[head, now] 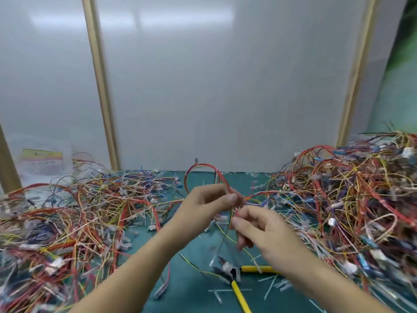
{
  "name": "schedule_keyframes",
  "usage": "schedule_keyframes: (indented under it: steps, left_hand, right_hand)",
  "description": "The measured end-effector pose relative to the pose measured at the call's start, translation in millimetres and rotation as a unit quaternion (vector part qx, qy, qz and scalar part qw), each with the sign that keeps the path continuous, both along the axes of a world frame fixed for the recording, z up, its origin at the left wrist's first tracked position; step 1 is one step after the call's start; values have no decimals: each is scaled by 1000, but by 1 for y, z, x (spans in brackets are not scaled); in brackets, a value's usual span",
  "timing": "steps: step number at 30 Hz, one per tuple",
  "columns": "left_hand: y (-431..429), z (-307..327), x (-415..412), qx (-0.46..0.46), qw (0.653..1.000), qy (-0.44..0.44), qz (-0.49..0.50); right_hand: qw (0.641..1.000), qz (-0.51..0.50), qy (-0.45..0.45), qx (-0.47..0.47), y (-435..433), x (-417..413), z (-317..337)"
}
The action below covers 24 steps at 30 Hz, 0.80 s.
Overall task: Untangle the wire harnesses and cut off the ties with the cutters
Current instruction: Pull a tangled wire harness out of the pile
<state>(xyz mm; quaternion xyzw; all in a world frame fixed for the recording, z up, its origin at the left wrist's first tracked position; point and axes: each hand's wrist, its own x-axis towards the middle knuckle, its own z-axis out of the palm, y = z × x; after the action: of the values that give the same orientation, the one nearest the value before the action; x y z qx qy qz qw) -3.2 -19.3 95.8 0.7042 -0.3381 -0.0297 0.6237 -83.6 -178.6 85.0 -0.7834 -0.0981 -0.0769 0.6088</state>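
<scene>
My left hand [203, 206] pinches a red wire harness [203, 169] that loops up above it over the green mat [198, 245]. My right hand [259, 229] is just below and to the right, its fingers curled and pinching thin red and yellow strands that hang from the same harness. The two hands almost touch. The cutters [234, 276], with yellow handles and dark jaws, lie on the mat under my right wrist, held by neither hand.
A low spread of tangled coloured wires [67, 222] covers the left of the mat. A taller heap of wires [352, 199] rises on the right. Cut tie scraps [270, 288] litter the mat near the cutters. White panels with wooden posts [101, 86] close off the back.
</scene>
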Motion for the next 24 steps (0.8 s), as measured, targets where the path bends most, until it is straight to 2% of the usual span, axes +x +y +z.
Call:
schedule_keyframes:
  steps: [4,6,9,12,14,18,21,24]
  left_hand:
    - [3,-24,-4,12,995,28,100]
    - [4,-30,0,-41,987,86,126]
    - [7,-27,6,-118,967,199,104]
    - [8,-27,7,-134,955,258,57]
    - [7,-27,9,-118,958,252,64]
    - [9,-17,11,-109,968,218,65]
    - [7,-3,12,-66,978,195,29]
    - [-2,3,3,7,985,174,-17]
  right_hand:
    - [999,-32,-21,19,-10,1,-16]
    - [999,-39,-15,29,-12,0,-23]
    - [999,-37,-16,18,-14,-4,-30]
    - [994,-52,-55,-77,-11,-13,-28]
    - [982,-65,-75,-158,-10,-17,-25]
    - [946,-43,-51,-316,-8,-20,-13]
    - [943,-123,-119,-287,-16,-17,0]
    - [910,-205,-221,-285,-30,-12,6]
